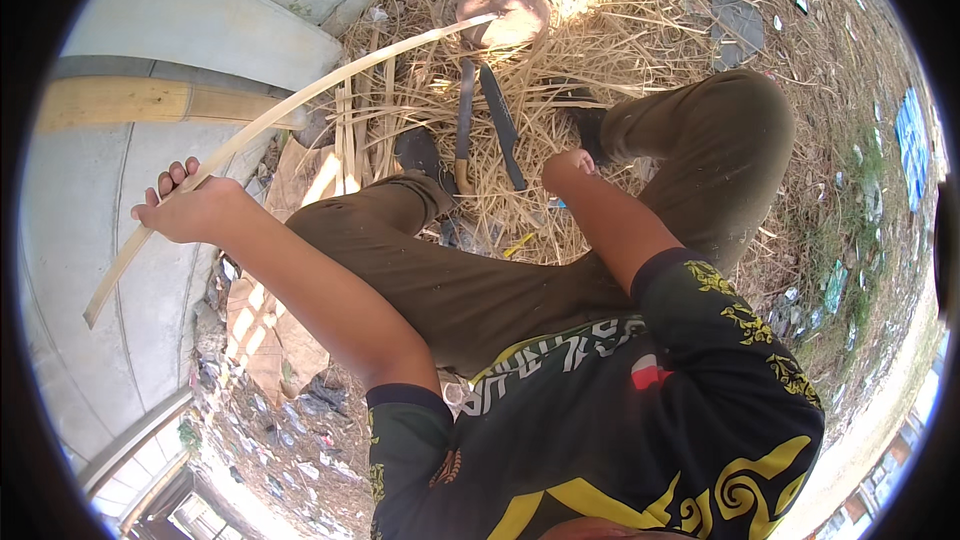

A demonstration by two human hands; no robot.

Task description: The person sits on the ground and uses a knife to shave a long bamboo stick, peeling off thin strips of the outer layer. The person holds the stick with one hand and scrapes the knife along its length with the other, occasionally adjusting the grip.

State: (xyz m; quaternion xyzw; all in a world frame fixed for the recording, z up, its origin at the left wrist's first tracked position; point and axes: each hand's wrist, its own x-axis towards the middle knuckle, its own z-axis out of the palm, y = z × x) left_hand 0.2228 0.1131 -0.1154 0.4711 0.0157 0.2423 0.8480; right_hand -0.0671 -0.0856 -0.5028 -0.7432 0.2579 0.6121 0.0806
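Shavings (620, 35) lie thick beside a pale wall (200, 2). Our left hand (195, 205) closes round a long strip (330, 83) near its lower end; from there the strip slants up and rightward, its far tip showing against a round block (520, 2). Our right hand (570, 168) curls near our right foot (590, 132); we cannot tell whether it holds anything. Between our 2 feet, 2 dark tools (500, 120) lie on the shavings.

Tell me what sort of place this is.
Likely an outdoor work spot, perhaps beside a building: a pale panelled wall stands at the left, straw-like strips lie thick underfoot, and a blue scrap lies off to the right.
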